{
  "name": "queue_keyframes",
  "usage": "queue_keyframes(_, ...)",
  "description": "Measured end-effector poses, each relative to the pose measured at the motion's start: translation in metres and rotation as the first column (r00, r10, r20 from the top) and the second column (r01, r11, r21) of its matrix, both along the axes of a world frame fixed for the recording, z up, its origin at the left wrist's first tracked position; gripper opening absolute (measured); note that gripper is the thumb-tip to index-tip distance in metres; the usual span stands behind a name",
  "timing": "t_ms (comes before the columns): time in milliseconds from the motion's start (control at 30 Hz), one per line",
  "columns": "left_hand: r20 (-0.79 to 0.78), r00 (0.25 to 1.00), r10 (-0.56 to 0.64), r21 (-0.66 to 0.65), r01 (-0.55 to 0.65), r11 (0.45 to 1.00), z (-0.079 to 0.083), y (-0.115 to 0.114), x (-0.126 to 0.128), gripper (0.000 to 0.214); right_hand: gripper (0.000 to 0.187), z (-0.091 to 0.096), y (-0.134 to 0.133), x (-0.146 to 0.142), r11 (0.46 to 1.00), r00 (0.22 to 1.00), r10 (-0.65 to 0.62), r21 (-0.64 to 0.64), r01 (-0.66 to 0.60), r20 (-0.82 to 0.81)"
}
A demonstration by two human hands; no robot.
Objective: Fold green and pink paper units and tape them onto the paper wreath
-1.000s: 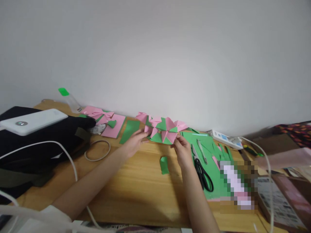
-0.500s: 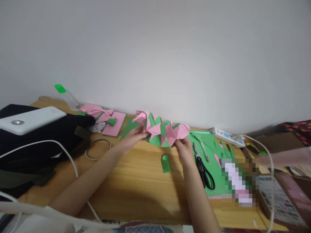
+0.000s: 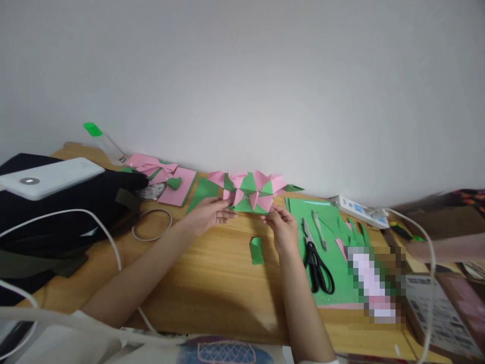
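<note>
Between my hands is a pink and green folded-paper model [image 3: 250, 191] with pointed flaps, raised over the far part of the wooden table. My left hand [image 3: 212, 215] grips its lower left corner with thumb and fingers, the other fingers loosely curled. At the lower right corner, my right hand [image 3: 283, 225] pinches the edge. The model's back is hidden. Below it, a small folded green paper piece [image 3: 256, 251] lies on the table. Black-handled scissors [image 3: 316, 265] and a slim pen-like tool [image 3: 319, 230] rest on green paper sheets [image 3: 341, 288] to the right.
Pink sheets [image 3: 178, 187] with folded pieces lie back left, beside a tape ring [image 3: 151, 225]. A white power bank [image 3: 53, 177] sits on a black bag [image 3: 76, 194]. A power strip [image 3: 359, 211] stands by the wall, its white cable [image 3: 432, 263] trailing right. A box [image 3: 435, 313] stands front right.
The paper model has been turned and tilted, showing a different face, with a green point now at its right. Both hands have shifted their hold along its lower edge.
</note>
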State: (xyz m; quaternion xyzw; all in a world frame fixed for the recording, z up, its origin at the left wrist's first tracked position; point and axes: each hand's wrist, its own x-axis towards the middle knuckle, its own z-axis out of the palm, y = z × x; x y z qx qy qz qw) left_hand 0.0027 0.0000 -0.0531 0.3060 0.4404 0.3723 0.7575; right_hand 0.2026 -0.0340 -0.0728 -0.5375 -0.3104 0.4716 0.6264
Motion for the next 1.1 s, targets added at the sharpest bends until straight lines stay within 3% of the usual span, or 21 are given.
queue_keyframes(367,0.043,0.999,-0.012,-0.087,0.016,0.996,-0.005,0.0,0.009,0.022,0.035,0.002,-0.013,-0.003,0.978,0.993,-0.088,0.198,0.071,0.079)
queue_keyframes(567,0.023,1.0,-0.022,-0.05,0.023,0.998,-0.009,0.001,0.011,0.027,0.045,0.0,-0.018,-0.002,0.962,0.976,-0.11,0.266,0.057,0.188)
queue_keyframes(733,-0.081,0.995,-0.057,0.042,0.061,0.997,-0.012,-0.002,0.012,0.031,0.023,-0.006,-0.021,0.001,0.952,0.933,-0.152,0.302,0.05,0.326)
queue_keyframes(833,-0.201,0.98,-0.003,0.14,0.032,0.99,-0.017,-0.003,0.012,0.032,0.013,-0.004,-0.024,0.002,0.93,0.884,-0.215,0.362,0.056,0.416)
queue_keyframes(900,-0.29,0.949,0.12,0.258,-0.044,0.965,-0.019,-0.005,0.01,0.026,0.006,0.0,-0.027,0.002,0.907,0.838,-0.271,0.418,0.057,0.473)
queue_keyframes(1000,-0.356,0.864,0.356,0.493,-0.15,0.857,-0.016,-0.013,0.006,0.027,0.005,0.008,-0.031,0.001,0.867,0.763,-0.345,0.497,0.036,0.546)
queue_keyframes(1100,-0.385,0.814,0.434,0.674,-0.073,0.735,-0.007,-0.024,0.001,0.029,0.013,0.011,-0.034,0.0,0.825,0.692,-0.398,0.565,-0.018,0.603)
